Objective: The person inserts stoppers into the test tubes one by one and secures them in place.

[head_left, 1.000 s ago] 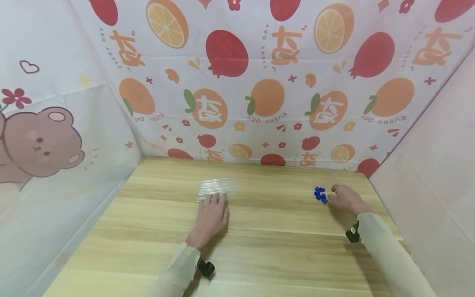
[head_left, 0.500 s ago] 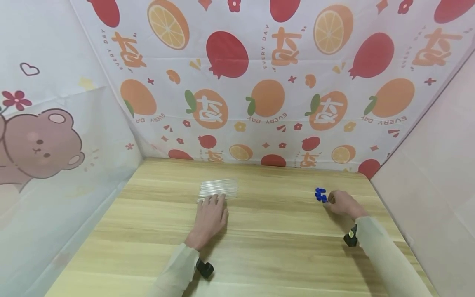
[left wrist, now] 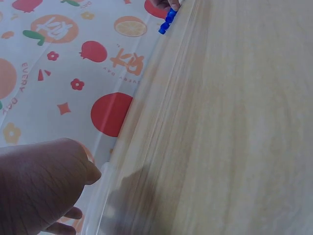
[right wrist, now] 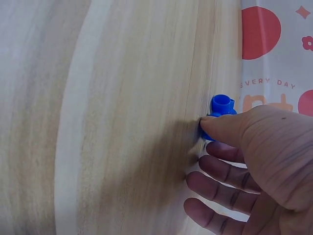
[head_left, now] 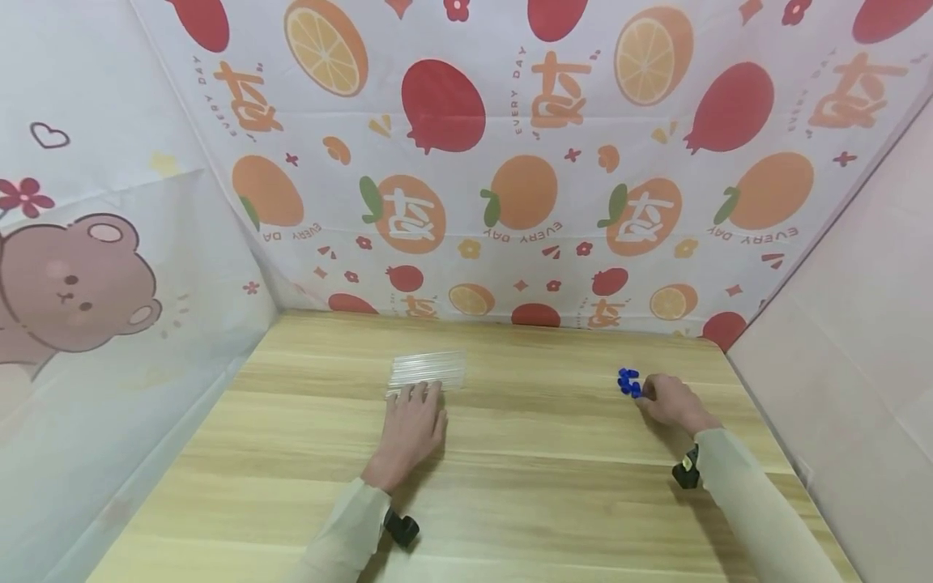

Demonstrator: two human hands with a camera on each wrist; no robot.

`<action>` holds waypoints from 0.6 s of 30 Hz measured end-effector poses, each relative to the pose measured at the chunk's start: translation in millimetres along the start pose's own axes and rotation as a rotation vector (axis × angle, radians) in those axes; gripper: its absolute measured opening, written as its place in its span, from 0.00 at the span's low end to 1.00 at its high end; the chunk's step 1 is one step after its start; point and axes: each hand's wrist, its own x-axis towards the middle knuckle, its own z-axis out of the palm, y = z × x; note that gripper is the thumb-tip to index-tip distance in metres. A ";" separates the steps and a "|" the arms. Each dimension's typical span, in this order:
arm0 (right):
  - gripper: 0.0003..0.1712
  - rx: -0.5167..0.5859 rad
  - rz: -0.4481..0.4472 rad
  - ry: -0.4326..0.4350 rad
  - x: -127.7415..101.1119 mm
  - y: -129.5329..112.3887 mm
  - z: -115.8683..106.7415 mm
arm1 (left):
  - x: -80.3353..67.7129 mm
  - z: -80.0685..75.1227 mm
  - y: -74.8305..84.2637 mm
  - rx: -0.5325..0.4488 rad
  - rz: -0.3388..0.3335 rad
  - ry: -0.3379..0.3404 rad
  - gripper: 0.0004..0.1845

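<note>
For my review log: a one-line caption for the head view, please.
Left hand rests by clear tubes; right hand touches blue caps on wooden table.

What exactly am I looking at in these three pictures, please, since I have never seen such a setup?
No machine here: a person works with bare hands, wearing three cameras. The wide picture comes from the head; the other two come from the wrists. On the wooden table lies a bundle of clear tubes and a small heap of blue caps. The left hand rests flat, its fingers touching the tubes' near edge. The right hand touches the caps; its wrist view shows a fingertip against one cap. Whether it pinches it, I cannot tell. Printed fruit cloth walls the table.
</note>
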 end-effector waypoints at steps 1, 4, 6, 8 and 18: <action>0.15 0.003 -0.003 0.001 -0.5 0.2 -0.1 | -0.3 0.0 0.0 0.002 0.001 0.005 0.26; 0.16 0.022 -0.010 0.000 -2.0 0.6 -0.4 | -0.6 0.0 0.5 0.004 0.002 0.006 0.25; 0.16 0.035 -0.022 0.002 -2.6 1.0 -0.7 | -0.5 0.1 0.6 0.002 -0.002 -0.002 0.26; 0.16 0.047 -0.030 0.009 -2.5 1.2 -0.9 | 0.1 0.2 0.4 -0.003 -0.006 -0.005 0.26; 0.15 0.057 -0.043 -0.003 -1.7 2.2 -0.6 | -0.9 -1.7 -2.2 0.004 -0.023 -0.002 0.26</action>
